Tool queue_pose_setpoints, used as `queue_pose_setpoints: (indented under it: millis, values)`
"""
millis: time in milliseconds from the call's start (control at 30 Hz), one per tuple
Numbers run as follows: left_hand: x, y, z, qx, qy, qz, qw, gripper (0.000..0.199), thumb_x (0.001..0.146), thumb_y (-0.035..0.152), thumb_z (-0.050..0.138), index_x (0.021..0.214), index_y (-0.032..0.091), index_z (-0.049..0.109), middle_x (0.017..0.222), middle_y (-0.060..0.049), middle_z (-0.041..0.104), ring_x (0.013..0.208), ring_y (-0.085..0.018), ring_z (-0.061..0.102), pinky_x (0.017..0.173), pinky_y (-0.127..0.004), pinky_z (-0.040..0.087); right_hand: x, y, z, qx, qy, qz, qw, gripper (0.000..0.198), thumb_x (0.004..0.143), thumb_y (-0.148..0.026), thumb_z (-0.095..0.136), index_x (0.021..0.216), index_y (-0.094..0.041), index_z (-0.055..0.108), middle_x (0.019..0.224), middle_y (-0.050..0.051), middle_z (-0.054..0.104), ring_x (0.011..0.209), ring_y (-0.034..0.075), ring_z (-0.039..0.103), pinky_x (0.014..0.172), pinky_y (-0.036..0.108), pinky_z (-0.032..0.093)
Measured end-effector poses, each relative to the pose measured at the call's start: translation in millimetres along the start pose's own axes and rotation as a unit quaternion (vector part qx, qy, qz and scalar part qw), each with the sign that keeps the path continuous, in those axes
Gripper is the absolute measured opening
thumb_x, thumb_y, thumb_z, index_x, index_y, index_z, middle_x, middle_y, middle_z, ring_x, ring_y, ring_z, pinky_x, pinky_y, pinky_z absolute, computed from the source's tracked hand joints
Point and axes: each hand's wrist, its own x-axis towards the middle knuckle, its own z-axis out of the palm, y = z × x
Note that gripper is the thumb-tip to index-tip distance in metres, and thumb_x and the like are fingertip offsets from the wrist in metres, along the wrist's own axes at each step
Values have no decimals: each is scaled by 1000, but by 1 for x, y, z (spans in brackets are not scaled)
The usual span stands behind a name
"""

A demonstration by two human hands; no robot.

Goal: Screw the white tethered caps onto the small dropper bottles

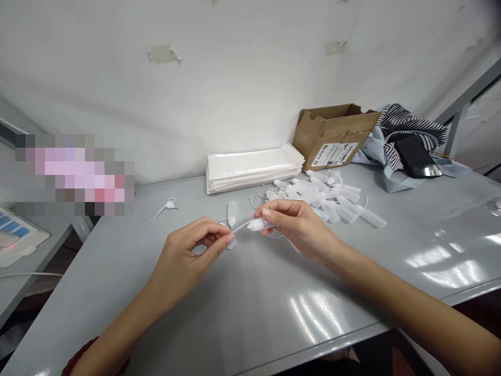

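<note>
Between the thumb and fingers of my right hand (291,222) is a small translucent squeeze bottle (258,224), lying sideways with its white neck pointing left. My left hand (203,243) pinches the end of a thin white strip (240,226) that reaches to the bottle's neck. What joins them is too small to make out. Just behind my left fingertips, another small bottle (231,211) lies on the table, partly covered by the hand. Beyond my right hand spreads a loose pile of translucent bottles (309,193) with thin white tethers.
A loose white cap with a strap (169,204) lies on the grey table (219,324) at left. Against the wall sit a stack of white padded envelopes (254,166) and an open cardboard box (332,136). Right of it are striped cloth (410,122) and a black phone-like object (417,156).
</note>
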Motion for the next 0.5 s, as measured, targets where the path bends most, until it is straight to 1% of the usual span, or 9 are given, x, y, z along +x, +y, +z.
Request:
queue_pose_setpoints:
  millis: [100,200,267,367,433,500]
  values:
    - [1,1,-1,-53,1,-86,995,20,75,41,68,66,23,68,57,2,60,51,-12,52,51,-23,45,-2,0,1,-47,14,-10,999,20,80,-36,69,88,-19,73,76,3,68,75,16,58,74,31,44]
    - [3,-3,-4,-135,-36,-163,977,21,71,43,72,64,24,70,56,2,59,54,-12,52,53,-23,45,-3,-1,2,-76,22,-13,997,19,80,-35,68,89,-19,73,74,2,68,75,16,59,73,31,44]
    - [5,-6,-6,-218,-75,-193,954,20,73,43,71,67,24,73,61,1,61,61,-12,54,58,-22,47,-3,-2,3,-86,18,-17,996,18,80,-33,67,90,-20,73,76,2,69,77,16,59,74,32,44]
    - [6,-10,-8,-326,-109,-228,911,17,77,39,70,72,23,75,69,-1,63,71,-13,56,66,-21,49,-4,-2,3,-92,9,-20,995,17,80,-32,68,91,-20,73,76,2,69,76,15,60,75,31,44]
    - [5,-10,-8,-367,-119,-244,890,17,77,37,70,74,22,76,73,-2,64,73,-13,56,68,-20,50,-4,-2,4,-94,9,-18,995,17,80,-31,68,90,-20,73,75,2,69,76,15,61,75,31,45]
    - [4,-8,-8,-388,-125,-251,878,16,78,34,70,73,21,76,73,-2,64,72,-12,55,67,-19,50,-4,-2,5,-91,10,-15,996,16,79,-31,68,90,-20,72,77,2,70,77,15,62,76,31,46]
